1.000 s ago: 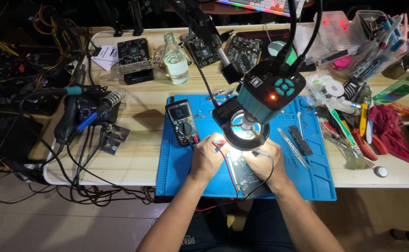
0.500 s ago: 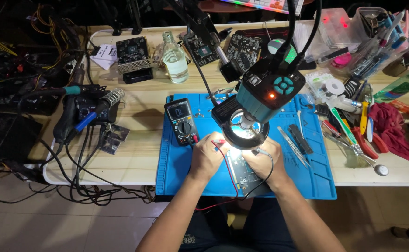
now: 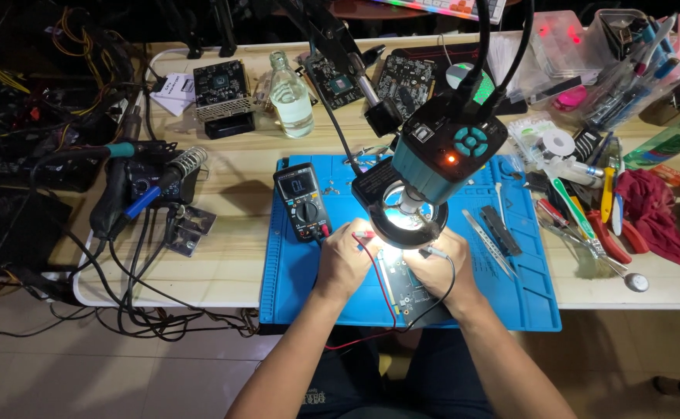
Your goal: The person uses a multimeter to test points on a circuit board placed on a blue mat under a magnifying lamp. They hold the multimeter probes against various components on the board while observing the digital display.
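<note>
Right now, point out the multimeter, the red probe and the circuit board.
multimeter [image 3: 303,203]: head view, on its round dial.
red probe [image 3: 363,234]: head view, on its red grip at the left hand.
circuit board [image 3: 403,289]: head view, on its bare lower part.

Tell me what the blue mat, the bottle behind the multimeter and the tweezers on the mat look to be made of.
Blue mat: likely silicone or soft rubber, matte, with moulded ridges and compartments along its edges.
Bottle: clear glass or hard plastic, glossy; the tabletop shows through it. Which one, the view leaves open.
Tweezers: apparently bare metal, thin and silvery, catching the light.
</note>
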